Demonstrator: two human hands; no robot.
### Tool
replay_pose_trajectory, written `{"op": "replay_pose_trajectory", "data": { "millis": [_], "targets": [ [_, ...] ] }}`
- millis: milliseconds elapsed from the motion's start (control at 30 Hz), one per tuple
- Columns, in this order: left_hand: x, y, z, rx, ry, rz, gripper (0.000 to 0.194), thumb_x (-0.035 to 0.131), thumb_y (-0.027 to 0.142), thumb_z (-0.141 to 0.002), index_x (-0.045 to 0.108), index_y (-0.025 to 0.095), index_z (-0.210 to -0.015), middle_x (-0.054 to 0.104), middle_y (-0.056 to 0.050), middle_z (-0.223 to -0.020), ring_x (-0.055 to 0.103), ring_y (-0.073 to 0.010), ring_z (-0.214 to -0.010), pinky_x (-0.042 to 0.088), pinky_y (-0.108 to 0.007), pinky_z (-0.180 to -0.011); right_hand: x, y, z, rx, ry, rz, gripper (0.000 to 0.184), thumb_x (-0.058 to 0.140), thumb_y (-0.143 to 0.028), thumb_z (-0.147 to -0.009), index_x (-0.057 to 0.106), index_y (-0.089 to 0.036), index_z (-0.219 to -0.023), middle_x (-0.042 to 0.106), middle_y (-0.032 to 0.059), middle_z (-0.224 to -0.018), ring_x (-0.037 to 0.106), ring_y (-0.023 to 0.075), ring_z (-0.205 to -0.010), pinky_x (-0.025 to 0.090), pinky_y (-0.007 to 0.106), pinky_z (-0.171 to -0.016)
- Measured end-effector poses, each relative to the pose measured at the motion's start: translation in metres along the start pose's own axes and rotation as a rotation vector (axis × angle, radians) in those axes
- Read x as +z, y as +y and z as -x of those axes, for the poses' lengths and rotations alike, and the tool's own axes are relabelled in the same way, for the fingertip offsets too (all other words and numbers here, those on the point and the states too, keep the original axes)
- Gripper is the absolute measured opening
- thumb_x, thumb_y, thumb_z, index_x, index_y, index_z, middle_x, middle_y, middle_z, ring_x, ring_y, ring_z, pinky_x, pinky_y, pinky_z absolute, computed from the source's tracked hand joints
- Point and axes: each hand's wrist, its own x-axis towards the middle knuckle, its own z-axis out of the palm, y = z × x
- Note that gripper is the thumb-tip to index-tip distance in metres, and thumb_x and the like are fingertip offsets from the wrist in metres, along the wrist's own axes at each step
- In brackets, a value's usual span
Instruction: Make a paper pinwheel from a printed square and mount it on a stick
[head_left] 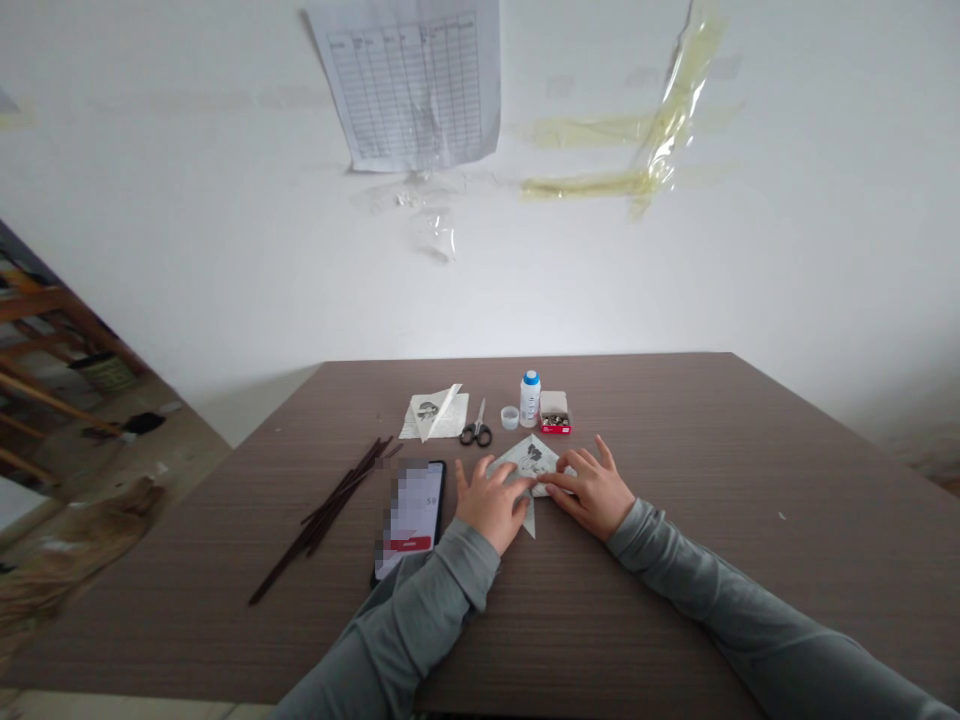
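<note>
A sheet of printed paper folded into a pointed shape (pixel 529 465) lies on the wooden-look table, with a dark printed picture on its top face and one tip pointing toward me. My left hand (pixel 491 505) and my right hand (pixel 589 490) meet over it, their fingertips on the folds. Both hands seem to hold it down against the tabletop. Part of the paper is hidden under my fingers. Beyond it lies a second printed sheet (pixel 435 416) with a folded flap.
Black-handled scissors (pixel 475 426) lie near a white glue bottle (pixel 529 398), a small round cap (pixel 510 417) and a red box of metal pieces (pixel 555 412). A phone (pixel 410 517) and several thin dark sticks (pixel 326 518) lie left on the brown table (pixel 712 480).
</note>
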Motion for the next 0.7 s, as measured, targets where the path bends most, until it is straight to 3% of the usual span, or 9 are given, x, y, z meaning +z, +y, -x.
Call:
{"op": "replay_pose_trajectory", "data": {
  "millis": [233,333,533,700],
  "targets": [
    [-0.006,0.005,0.001,-0.016,0.006,0.019,0.048,0.087,0.014,-0.113,0.102,0.046,-0.146,0.09,-0.006,-0.171,0.068,-0.0518,-0.174,0.033,-0.103,-0.152,-0.001,-0.001,0.0,0.011,-0.054,0.035,0.033,0.072,-0.04,-0.129,0.101,-0.043,-0.144,0.091,0.0104,-0.129,0.083,0.0345,-0.128,0.044,0.084,-0.15],
    [-0.009,0.007,0.0,-0.029,-0.01,0.024,0.046,0.089,0.013,-0.112,0.102,0.043,-0.144,0.089,-0.007,-0.169,0.067,-0.0502,-0.175,0.033,-0.101,-0.153,-0.003,-0.001,-0.001,0.032,-0.089,0.002,0.036,0.068,-0.041,-0.13,0.101,-0.043,-0.144,0.091,0.0111,-0.13,0.083,0.0358,-0.131,0.046,0.088,-0.147],
    [-0.008,0.008,0.001,-0.029,-0.016,0.018,0.05,0.084,0.014,-0.115,0.098,0.042,-0.155,0.089,-0.009,-0.172,0.066,-0.0509,-0.177,0.033,-0.101,-0.154,-0.003,0.008,0.002,0.015,-0.071,-0.053,0.042,0.062,-0.038,-0.131,0.101,-0.043,-0.143,0.092,0.0111,-0.129,0.085,0.0351,-0.128,0.047,0.082,-0.148],
    [-0.009,0.008,0.002,-0.028,-0.005,0.031,0.046,0.085,0.014,-0.114,0.101,0.042,-0.147,0.089,-0.009,-0.173,0.067,-0.0517,-0.176,0.032,-0.102,-0.153,0.001,0.009,0.001,0.014,-0.058,-0.035,0.035,0.069,-0.041,-0.128,0.101,-0.047,-0.143,0.092,0.0084,-0.127,0.087,0.0352,-0.127,0.047,0.092,-0.145]
  ]
}}
